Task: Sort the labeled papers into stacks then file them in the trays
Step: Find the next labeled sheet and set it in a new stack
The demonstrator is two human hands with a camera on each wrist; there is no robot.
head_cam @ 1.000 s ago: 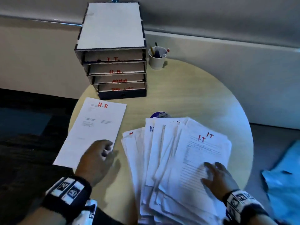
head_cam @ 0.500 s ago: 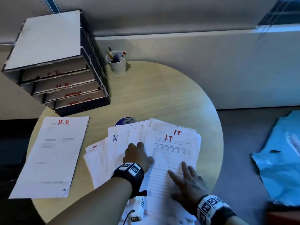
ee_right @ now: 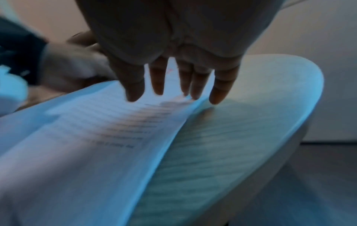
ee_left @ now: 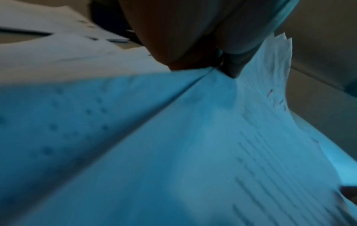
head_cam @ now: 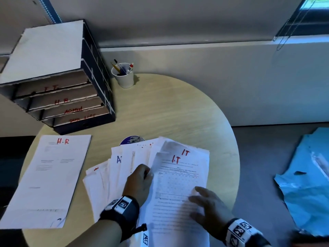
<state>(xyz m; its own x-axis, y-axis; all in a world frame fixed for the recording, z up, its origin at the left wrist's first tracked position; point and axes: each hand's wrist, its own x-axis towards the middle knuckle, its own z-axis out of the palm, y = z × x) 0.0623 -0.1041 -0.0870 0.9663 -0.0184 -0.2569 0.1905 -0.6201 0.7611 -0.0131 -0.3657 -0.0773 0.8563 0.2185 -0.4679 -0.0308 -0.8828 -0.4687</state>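
Left hand: while seemingly pinching the white I.T-labelled top sheet (head_cam: 179,177), the left hand (head_cam: 139,182) is lifting.
Right hand: the right hand (head_cam: 206,205) is lying flat, fingers released, on that sheet.
Technique: peeling one sheet only is safest.

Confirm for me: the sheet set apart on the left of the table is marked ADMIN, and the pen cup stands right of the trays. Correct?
Not quite. The head view shows the separate sheet marked H.R, not ADMIN. The pen cup does stand right of the trays.

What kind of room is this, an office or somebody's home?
Probably an office. A stack of filing trays is lettered I.T, H.R and ADMIN, printed papers marked by department lie fanned on a round table, and a cup of pens stands near the wall.
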